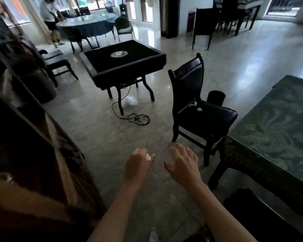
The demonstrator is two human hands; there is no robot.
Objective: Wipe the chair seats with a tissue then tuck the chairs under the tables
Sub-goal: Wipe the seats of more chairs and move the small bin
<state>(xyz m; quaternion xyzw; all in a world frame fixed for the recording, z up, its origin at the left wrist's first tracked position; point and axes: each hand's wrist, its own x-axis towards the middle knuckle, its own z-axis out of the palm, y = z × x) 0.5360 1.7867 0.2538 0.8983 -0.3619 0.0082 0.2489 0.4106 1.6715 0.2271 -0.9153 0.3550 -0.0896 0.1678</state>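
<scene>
1. Hands reach forward over the tiled floor (87, 123), both palm down and apart from each other; the left hand (137, 165) has its fingers curled shut around a small white tissue (148, 157) that peeks out by the knuckles; the right hand (184, 165) is spread and holds nothing
2. Chair (201, 114), dark with a padded seat and back, stands just ahead of the right hand, out in the open and not tucked in; its front corner sits near the corner of the green patterned counter (276, 126) at the right; two small white scraps (197, 106) lie on the seat near the backrest
3. Bin (216, 96), dark and round, stands on the floor just behind the chair
4. Square counter (122, 58), black-topped with a round silver centre, stands further off in mid-room; a black cord (136, 117) trails from under it and coils on the floor; a white crumpled bag (129, 101) lies by its legs
5. Second chair (54, 62) stands left of that square counter, apart from it
6. Round counter (87, 23) at the back left has a person (48, 16) standing beside it; more dark chairs (217, 20) stand at the back right
</scene>
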